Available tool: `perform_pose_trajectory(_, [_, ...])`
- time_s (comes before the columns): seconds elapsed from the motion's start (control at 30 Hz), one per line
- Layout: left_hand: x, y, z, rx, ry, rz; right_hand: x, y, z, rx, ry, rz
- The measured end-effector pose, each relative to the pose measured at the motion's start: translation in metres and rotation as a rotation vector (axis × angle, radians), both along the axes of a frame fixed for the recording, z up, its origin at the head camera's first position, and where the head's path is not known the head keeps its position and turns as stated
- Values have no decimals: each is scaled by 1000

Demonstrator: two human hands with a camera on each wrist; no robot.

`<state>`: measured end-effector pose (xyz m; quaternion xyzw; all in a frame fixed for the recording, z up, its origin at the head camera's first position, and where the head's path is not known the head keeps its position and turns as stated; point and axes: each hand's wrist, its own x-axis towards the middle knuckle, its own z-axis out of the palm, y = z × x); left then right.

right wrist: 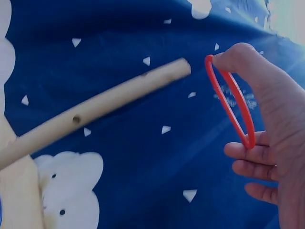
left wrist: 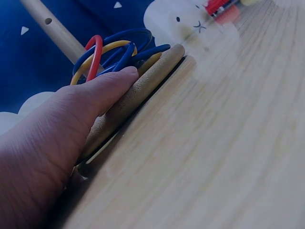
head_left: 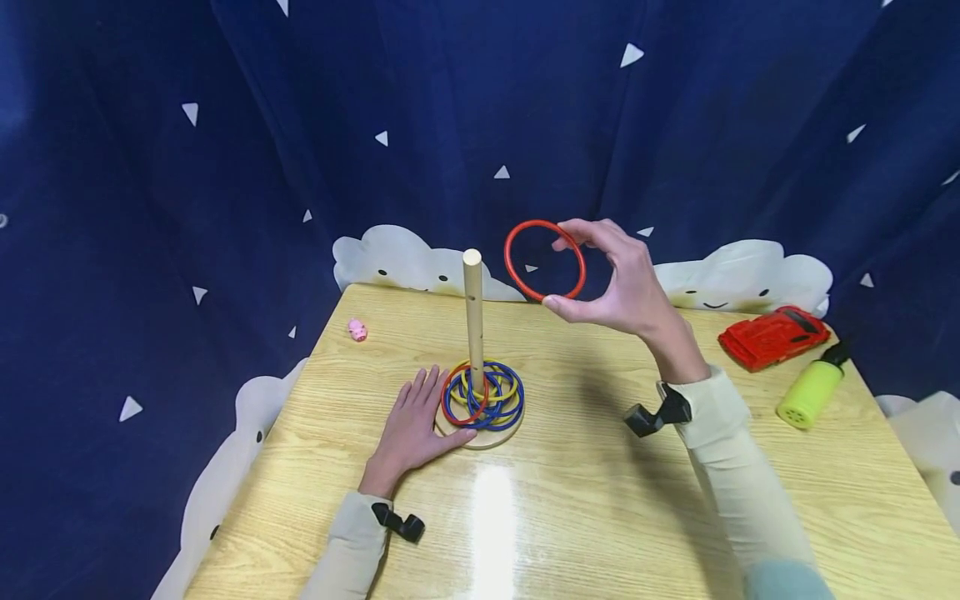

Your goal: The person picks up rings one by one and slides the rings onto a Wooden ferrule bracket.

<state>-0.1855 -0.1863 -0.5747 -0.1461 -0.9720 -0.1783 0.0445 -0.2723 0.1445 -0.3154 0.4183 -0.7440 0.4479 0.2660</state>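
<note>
A red ring is held by my right hand, thumb at one side of the rim and fingers at the other. It is in the air to the right of the top of a wooden peg, apart from it. The peg rises from a round wooden base. Around its foot lie several blue rings, yellow rings and one red ring. My left hand rests against the left edge of the base, fingers spread and straight, its thumb on the front rim.
A small pink pig figure sits at the table's back left. At the right lie a red toy car and a yellow-green bottle with a black top. A dark blue curtain with cloud shapes hangs behind the wooden table.
</note>
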Motion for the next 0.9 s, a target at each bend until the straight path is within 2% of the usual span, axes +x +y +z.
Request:
perform_pose_trajectory(0.17, [-1, 0, 1, -2, 8, -2, 6, -15, 18, 0, 44, 52])
perform_pose_trajectory(0.4, [2, 0, 0, 5, 33, -9, 12, -37, 23, 27, 75, 110])
perform_pose_trajectory(0.67, [2, 1, 0, 13, 39, -7, 13, -52, 11, 124, 33, 103])
perform_pose_trajectory(0.9, [1, 0, 1, 10, 19, -8, 10, -52, -12, 220, -7, 50])
